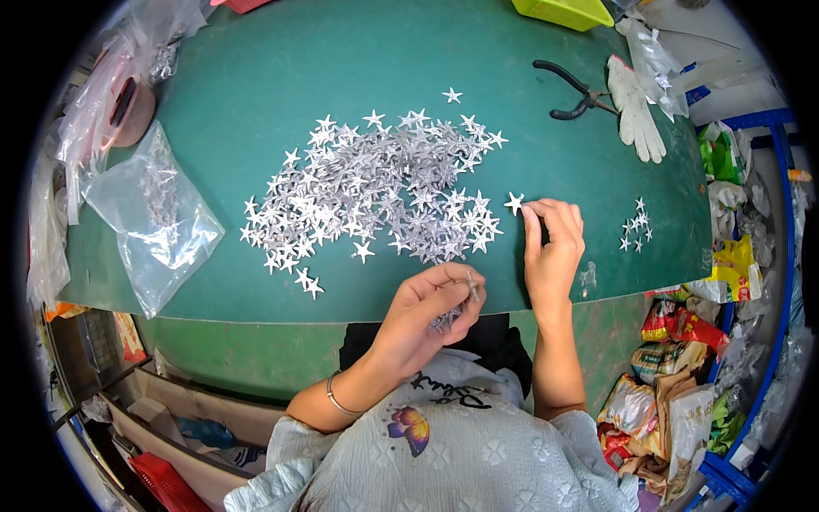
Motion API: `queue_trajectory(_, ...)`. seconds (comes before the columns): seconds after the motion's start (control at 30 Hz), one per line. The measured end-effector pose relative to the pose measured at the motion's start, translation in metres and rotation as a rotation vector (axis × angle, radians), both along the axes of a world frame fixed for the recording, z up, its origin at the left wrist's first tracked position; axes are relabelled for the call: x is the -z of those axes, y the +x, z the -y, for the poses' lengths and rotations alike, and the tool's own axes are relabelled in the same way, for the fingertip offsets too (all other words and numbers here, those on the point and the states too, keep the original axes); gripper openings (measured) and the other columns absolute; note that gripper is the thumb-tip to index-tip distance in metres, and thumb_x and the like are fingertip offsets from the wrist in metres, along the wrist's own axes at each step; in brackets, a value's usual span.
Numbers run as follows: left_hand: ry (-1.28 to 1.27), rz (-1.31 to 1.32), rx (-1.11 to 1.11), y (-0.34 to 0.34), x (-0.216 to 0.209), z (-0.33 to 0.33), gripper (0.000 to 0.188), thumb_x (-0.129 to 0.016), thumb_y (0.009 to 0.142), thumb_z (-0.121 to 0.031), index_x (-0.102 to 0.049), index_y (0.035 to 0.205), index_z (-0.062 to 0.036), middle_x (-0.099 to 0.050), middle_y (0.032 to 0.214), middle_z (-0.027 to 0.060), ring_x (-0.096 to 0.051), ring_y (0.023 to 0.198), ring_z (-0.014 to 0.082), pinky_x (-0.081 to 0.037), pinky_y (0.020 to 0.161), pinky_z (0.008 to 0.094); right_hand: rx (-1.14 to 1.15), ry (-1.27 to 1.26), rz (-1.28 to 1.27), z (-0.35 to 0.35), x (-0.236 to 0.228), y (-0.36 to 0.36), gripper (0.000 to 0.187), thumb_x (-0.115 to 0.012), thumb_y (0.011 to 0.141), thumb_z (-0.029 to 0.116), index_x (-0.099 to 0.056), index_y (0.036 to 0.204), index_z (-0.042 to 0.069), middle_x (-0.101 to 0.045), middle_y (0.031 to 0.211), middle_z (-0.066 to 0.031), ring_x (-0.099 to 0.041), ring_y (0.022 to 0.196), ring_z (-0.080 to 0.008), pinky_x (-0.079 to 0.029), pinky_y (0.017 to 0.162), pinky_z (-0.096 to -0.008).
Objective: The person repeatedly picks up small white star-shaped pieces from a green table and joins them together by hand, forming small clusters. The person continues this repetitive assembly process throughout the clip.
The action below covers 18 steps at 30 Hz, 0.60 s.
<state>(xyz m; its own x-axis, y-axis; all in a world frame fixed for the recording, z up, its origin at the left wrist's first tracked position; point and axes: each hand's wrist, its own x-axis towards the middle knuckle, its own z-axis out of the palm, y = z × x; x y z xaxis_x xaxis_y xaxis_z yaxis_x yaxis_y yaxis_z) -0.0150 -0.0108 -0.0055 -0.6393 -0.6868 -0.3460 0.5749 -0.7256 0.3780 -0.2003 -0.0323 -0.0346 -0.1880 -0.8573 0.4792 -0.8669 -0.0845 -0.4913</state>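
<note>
Pale blue-grey patterned shirt fabric (512,452), printed with a purple and orange butterfly (409,429), is seen nearest the camera. By the curled left hand (435,303), its wrist ringed by a plain silver-coloured bangle (339,397), a clump of small silver star-shaped pieces (446,319) is gripped in front of the table edge, one piece being held up at the thumb and forefinger. A single pale five-armed star (514,203) is met at one arm by the right hand (550,243), with thumb and forefinger brought nearly together; whether it is pinched or merely touched cannot be told. Just left of it, a broad heap of silver stars (367,188) is spread over the dark green tabletop (256,68). Well to the right, a small group of stars (636,227) is set apart. Farther off, black-handled pliers (573,96) are laid beside a whitish knitted glove (636,115). On the left, more silver pieces are contained in a clear plastic bag (166,260).
</note>
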Motion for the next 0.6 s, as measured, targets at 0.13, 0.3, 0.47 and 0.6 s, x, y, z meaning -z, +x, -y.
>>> queue_trajectory(0.13, -0.107, 0.141, -0.015, 0.001, 0.003, -0.003, 0.019, -0.053, 0.089, -0.008, -0.057, 0.105, 0.0013, -0.061, 0.08, 0.0101, -0.044, 0.052, 0.0077, -0.03, 0.042, 0.0179, 0.012, 0.001, -0.009, -0.002, -0.001, 0.0, 0.005, -0.065, 0.076, 0.004, -0.062, 0.079, 0.002, -0.059, 0.078, -0.0075, -0.052, 0.074, -0.0239, -0.038, 0.069, -0.0331)
queue_trajectory(0.3, -0.137, 0.239, -0.024, 0.002, -0.005, -0.005, 0.017, -0.054, 0.09, -0.009, -0.059, 0.102, 0.0018, -0.064, 0.084, 0.0143, -0.048, 0.053, 0.009, -0.03, 0.042, 0.0181, 0.007, 0.038, 0.188, -0.01, -0.009, 0.004, 0.004, -0.064, 0.076, 0.0, -0.06, 0.077, -0.001, -0.061, 0.077, -0.0094, -0.053, 0.072, -0.0236, -0.041, 0.069, -0.0324)
queue_trajectory(0.47, -0.176, 0.172, -0.027, 0.003, -0.006, -0.006, 0.017, -0.053, 0.091, -0.014, -0.056, 0.099, 0.0009, -0.061, 0.081, 0.012, -0.046, 0.05, 0.0076, -0.029, 0.041, 0.0181, -0.058, 0.057, 0.35, -0.023, -0.019, 0.008, 0.004, -0.062, 0.077, -0.003, -0.059, 0.077, -0.002, -0.06, 0.075, -0.0093, -0.052, 0.069, -0.0199, -0.042, 0.065, -0.0291)
queue_trajectory(0.6, -0.019, -0.24, 0.093, 0.006, -0.003, -0.002, 0.018, -0.047, 0.092, -0.019, -0.05, 0.088, -0.0018, -0.052, 0.08, 0.0097, -0.042, 0.048, 0.0082, -0.028, 0.04, 0.0185, -0.113, 0.08, 0.456, -0.032, -0.029, 0.014, 0.004, -0.062, 0.077, -0.004, -0.058, 0.077, -0.003, -0.06, 0.075, -0.0092, -0.051, 0.069, -0.018, -0.041, 0.064, -0.0275)
